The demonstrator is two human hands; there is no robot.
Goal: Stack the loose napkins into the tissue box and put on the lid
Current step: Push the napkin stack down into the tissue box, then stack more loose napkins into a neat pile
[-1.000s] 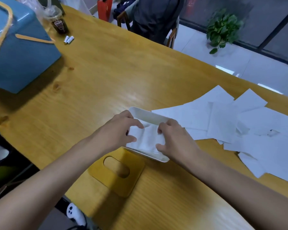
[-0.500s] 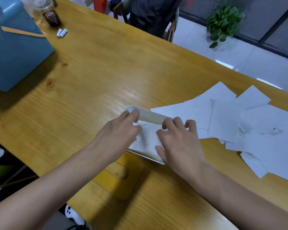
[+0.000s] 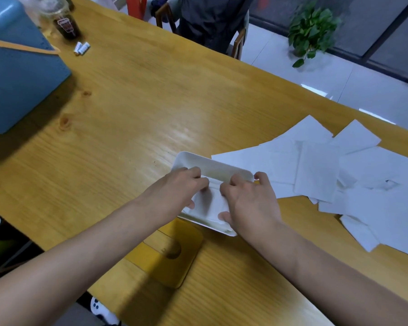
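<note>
Both hands, left and right, pressing napkin flat inside box; fingers spread, nothing gripped. Aligning edges, corners squared; pile right of box.

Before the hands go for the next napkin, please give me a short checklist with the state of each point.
1. Napkin lies inside the tissue box: ok.
2. Napkin pressed flat: cannot tell, left hand and right hand cover it.
3. Loose napkins within reach at the right: ok.
4. Lid off, lying near the box: ok.
5. All napkins stacked: not ok.
</note>
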